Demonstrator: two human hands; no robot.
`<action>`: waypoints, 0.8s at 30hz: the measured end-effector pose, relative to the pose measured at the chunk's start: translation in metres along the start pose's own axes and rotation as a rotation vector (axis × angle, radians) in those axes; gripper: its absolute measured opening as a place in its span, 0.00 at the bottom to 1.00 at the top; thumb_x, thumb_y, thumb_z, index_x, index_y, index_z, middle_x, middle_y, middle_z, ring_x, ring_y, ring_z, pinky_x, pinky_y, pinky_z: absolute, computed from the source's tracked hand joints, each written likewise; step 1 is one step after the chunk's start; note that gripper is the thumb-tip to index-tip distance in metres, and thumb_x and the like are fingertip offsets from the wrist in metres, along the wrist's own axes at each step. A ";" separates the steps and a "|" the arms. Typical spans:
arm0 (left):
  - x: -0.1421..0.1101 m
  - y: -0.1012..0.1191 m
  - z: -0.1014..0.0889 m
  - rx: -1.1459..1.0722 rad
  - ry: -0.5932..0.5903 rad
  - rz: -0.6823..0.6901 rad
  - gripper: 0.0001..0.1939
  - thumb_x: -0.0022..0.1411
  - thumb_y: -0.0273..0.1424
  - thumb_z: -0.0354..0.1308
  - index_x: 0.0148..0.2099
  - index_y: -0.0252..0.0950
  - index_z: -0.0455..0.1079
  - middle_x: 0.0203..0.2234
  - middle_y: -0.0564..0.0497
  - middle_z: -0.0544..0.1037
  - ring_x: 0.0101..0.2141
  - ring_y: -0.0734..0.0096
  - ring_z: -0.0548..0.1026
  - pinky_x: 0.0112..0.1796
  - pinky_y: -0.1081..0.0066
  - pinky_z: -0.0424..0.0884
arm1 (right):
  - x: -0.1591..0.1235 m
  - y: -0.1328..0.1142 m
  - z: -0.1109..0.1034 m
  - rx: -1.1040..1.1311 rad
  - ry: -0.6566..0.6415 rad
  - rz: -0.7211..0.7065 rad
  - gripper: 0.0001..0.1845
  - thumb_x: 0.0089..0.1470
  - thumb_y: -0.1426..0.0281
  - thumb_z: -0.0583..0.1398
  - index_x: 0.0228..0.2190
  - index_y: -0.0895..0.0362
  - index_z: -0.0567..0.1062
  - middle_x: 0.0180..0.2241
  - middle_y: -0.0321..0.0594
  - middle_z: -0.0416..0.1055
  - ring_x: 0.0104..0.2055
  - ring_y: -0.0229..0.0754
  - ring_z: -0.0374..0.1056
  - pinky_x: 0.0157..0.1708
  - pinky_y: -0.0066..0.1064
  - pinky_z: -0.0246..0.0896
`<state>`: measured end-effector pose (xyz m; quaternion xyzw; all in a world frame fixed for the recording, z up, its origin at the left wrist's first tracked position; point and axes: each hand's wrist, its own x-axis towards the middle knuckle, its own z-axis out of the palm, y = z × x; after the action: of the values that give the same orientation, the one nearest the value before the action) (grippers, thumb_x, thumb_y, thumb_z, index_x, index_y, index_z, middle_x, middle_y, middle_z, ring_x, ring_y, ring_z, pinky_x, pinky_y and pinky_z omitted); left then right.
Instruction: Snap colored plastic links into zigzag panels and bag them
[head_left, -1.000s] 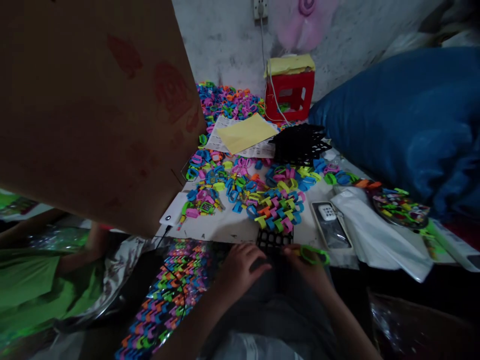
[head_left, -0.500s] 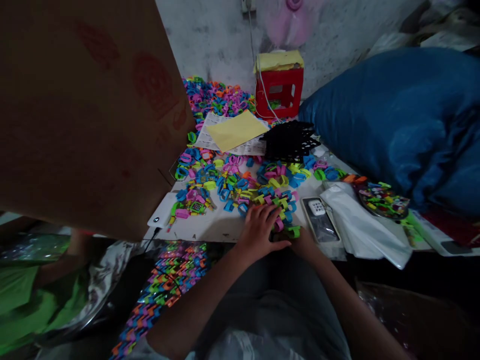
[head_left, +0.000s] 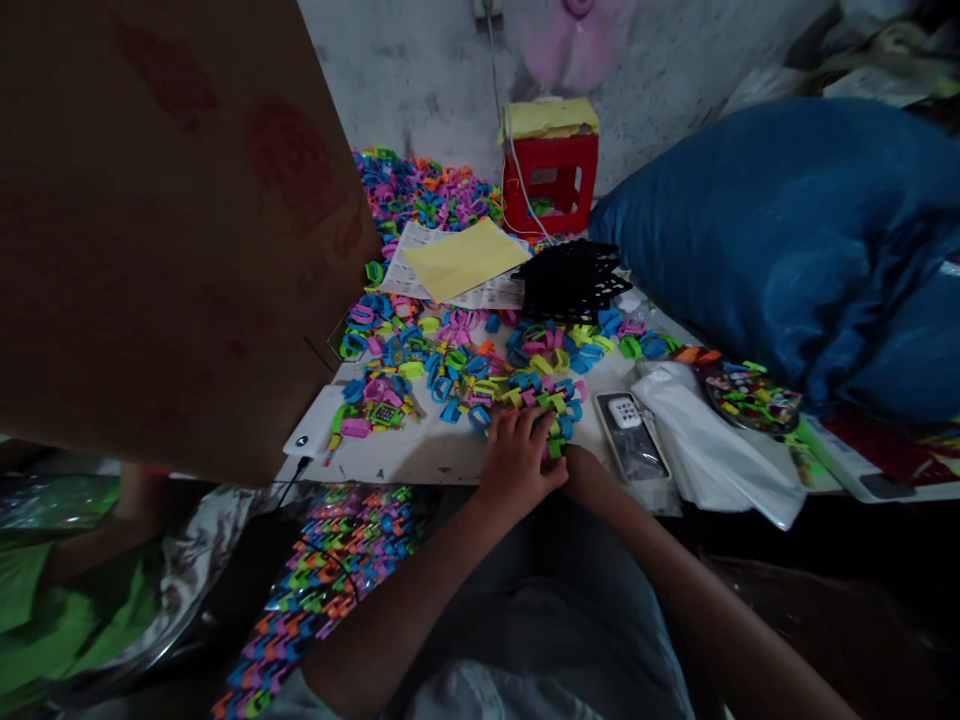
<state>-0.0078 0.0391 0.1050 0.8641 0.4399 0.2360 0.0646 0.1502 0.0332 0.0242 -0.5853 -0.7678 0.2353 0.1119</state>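
Observation:
My left hand point(head_left: 519, 458) lies with curled fingers on a black grid partly covered with coloured plastic clips point(head_left: 551, 410) at the near edge of a white board point(head_left: 420, 462). Touching it on the right, my right hand point(head_left: 589, 474) pinches a green clip point(head_left: 556, 448) against the grid's near edge. Loose clips point(head_left: 442, 355) in blue, pink, green and yellow are strewn over the board beyond my hands. A stack of black grids point(head_left: 570, 280) sits further back.
A large cardboard sheet point(head_left: 165, 220) fills the left. A finished band of clips point(head_left: 330, 580) lies low left. Papers point(head_left: 457, 265), a red box point(head_left: 544, 180), a blue cushion point(head_left: 780, 240), clear bags point(head_left: 712, 440) and a small device point(head_left: 626, 430) surround the board. A green-sleeved person point(head_left: 67, 580) sits left.
Both hands moved forward from my lap onto the clip-covered grid on the board. The green clip in my right hand went with it to the grid's near edge.

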 end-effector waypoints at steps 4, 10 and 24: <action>0.005 0.006 0.003 0.057 -0.004 -0.034 0.28 0.55 0.38 0.60 0.57 0.37 0.64 0.52 0.43 0.68 0.51 0.50 0.65 0.55 0.49 0.56 | 0.001 0.000 -0.002 0.020 -0.013 0.033 0.13 0.50 0.76 0.54 0.31 0.58 0.79 0.31 0.46 0.78 0.32 0.42 0.71 0.32 0.28 0.62; 0.007 0.005 -0.003 0.095 -0.054 -0.038 0.26 0.59 0.42 0.59 0.57 0.37 0.64 0.50 0.42 0.69 0.49 0.51 0.66 0.52 0.50 0.60 | 0.004 0.002 0.007 0.023 0.009 0.102 0.11 0.49 0.75 0.55 0.29 0.58 0.79 0.32 0.49 0.77 0.36 0.46 0.71 0.36 0.31 0.62; -0.008 -0.001 -0.015 -0.016 -0.011 0.048 0.32 0.59 0.52 0.55 0.61 0.43 0.60 0.54 0.45 0.68 0.53 0.54 0.66 0.58 0.49 0.53 | -0.008 0.012 -0.012 0.374 0.012 -0.014 0.09 0.45 0.68 0.58 0.27 0.56 0.78 0.29 0.42 0.78 0.33 0.46 0.71 0.34 0.33 0.65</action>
<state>-0.0196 0.0322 0.1153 0.8752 0.4167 0.2361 0.0681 0.1679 0.0308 0.0301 -0.5503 -0.7140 0.3698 0.2248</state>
